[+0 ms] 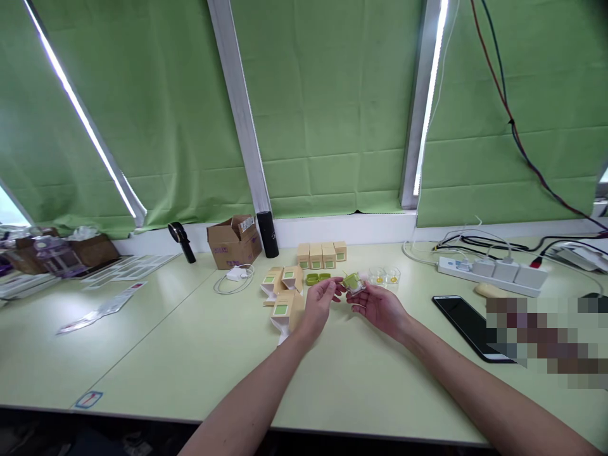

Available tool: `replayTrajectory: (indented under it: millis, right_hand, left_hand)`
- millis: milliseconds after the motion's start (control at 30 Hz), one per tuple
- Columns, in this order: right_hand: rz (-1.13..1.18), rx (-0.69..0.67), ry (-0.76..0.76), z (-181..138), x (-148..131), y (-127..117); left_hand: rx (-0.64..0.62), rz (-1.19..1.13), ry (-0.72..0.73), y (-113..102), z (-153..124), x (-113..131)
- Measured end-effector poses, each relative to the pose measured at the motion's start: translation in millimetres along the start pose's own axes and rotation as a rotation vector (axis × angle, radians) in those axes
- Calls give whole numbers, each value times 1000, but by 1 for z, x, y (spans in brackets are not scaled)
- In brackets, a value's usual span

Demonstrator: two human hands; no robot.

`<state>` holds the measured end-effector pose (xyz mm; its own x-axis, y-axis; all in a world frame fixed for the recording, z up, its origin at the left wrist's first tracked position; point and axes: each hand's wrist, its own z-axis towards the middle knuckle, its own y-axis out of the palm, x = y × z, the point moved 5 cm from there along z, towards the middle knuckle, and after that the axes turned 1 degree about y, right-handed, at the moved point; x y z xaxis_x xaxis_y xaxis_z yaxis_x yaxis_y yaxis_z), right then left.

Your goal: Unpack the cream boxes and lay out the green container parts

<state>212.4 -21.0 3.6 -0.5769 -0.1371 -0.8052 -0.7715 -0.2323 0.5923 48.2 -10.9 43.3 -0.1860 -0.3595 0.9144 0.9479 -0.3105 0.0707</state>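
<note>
Between my hands, above the table, is a small clear square container with a green top (352, 283). My right hand (382, 310) grips it from the right, fingers curled under it. My left hand (319, 305) has its fingers bent together at the container's left edge, pinching there; the exact contact is small and hard to see. Left of my left hand lie opened cardboard boxes (289, 304) with green square windows. Behind my hands are green square lids (318, 278). Clear containers with yellow bits inside (384, 277) stand just beyond my right hand.
Several closed small boxes (322, 255) stand in a row at the back. A brown carton (234, 242), a black cylinder (268, 234) and a white charger (236, 273) are to the left. A phone (468, 326) and power strip (491, 274) lie right.
</note>
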Motion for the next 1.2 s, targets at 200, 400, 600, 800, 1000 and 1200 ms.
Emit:
replayTrajectory:
  millis: [200,400,600,800,1000,1200]
  right_hand:
    - [-25,42,-30,-3,-3,1]
    - [-75,68,-74,-8,-10,10]
    - [-170,115,-128,-11,-11,16]
    - [-227,78,-195,-11,-11,18]
    - [-132,58,-186,-17,-23,20]
    - [-145,84,-155,-12,-21,13]
  left_hand:
    - [-6,73,5,1,-1,4]
    - [-9,128,-8,2,-3,5]
    - [-11,62,-80,5,0,0]
    - [-70,-11,-146,7,2,-7]
    - [-64,-156,-104,6,2,-3]
    - [10,-129,12,3,3,10]
